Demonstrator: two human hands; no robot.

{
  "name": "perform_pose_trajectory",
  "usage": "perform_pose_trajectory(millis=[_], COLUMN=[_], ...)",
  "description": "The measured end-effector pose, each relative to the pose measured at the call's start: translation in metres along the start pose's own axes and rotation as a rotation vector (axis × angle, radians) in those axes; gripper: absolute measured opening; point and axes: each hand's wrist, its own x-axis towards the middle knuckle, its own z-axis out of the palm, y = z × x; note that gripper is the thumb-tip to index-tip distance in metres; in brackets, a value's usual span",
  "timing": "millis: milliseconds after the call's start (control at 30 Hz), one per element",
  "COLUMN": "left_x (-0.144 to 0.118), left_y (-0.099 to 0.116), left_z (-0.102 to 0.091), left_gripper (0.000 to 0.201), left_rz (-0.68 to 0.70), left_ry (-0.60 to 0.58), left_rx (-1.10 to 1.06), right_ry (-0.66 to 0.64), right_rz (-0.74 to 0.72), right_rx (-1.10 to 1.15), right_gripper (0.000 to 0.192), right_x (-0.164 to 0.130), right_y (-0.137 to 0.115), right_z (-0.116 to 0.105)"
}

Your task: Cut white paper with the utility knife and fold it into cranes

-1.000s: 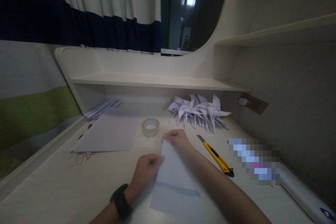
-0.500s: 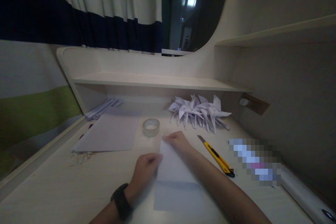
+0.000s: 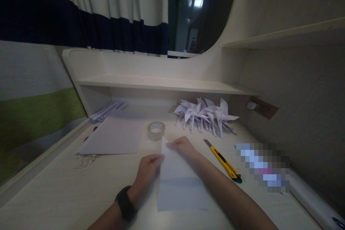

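A white sheet of paper (image 3: 179, 185) lies on the desk in front of me, with a faint crease or shadow across its lower part. My left hand (image 3: 149, 169), with a black watch on the wrist, pinches the sheet's left edge. Near the top of the sheet my right hand (image 3: 182, 145) has its fingers closed on the paper, and my forearm crosses the sheet's right side. Just beyond the sheet's upper corner stands a roll of clear tape (image 3: 156, 131). To the right of my right forearm lies a yellow utility knife (image 3: 223, 161), its blade showing.
Several white paper pinwheels (image 3: 205, 113) stand bunched at the back. At left lie a stack of white paper (image 3: 115, 136), rolled paper sticks (image 3: 106, 111) and small pale strings (image 3: 84, 160). A blurred-out object (image 3: 261, 167) rests at right. A low shelf (image 3: 161, 82) overhangs the desk's back.
The sheet's top left corner now stands clear of my right fingers, which grip slightly lower. My left hand has shifted a little left and up along the edge.
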Motion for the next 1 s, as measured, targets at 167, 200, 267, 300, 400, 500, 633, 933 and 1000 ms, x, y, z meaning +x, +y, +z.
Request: perform_pose_trajectory(millis=[167,200,267,300,400,500,633,933,1000], left_x=[0.004,0.004,0.003,0.003,0.001,0.000,0.002,0.010,0.012], left_y=[-0.006,-0.006,-0.005,-0.005,-0.002,-0.002,-0.005,0.019,0.026], left_z=[-0.002,-0.002,-0.002,-0.002,-0.002,-0.001,-0.002,-0.013,-0.017], left_gripper=[0.036,0.036,0.038,0.039,0.041,0.042,0.043,0.043,0.040], left_rz=[0.031,0.033,0.029,0.027,0.029,0.033,0.027,0.064,0.091], left_ry=[0.065,0.070,0.069,0.071,0.086,0.074,0.029,0.011,0.047], left_rx=[-0.018,-0.030,-0.050,-0.053,-0.037,-0.043,-0.062,0.070,0.086], right_ry=[-0.080,-0.091,-0.098,-0.100,-0.101,-0.070,-0.062,-0.179,-0.249], right_rz=[0.074,0.082,0.079,0.078,0.082,0.060,0.040,0.084,0.102], right_rx=[0.065,0.075,0.086,0.090,0.083,0.050,0.078,0.046,0.037], right_gripper=[0.040,0.040,0.039,0.039,0.040,0.036,0.034,0.027,0.026], right_x=[-0.004,-0.004,-0.005,-0.005,-0.006,-0.006,-0.006,-0.015,-0.020], right_y=[0.000,0.001,0.002,0.002,0.002,0.001,0.000,-0.010,-0.011], right_z=[0.000,0.000,0.000,0.000,0.000,0.000,0.001,0.001,0.003])
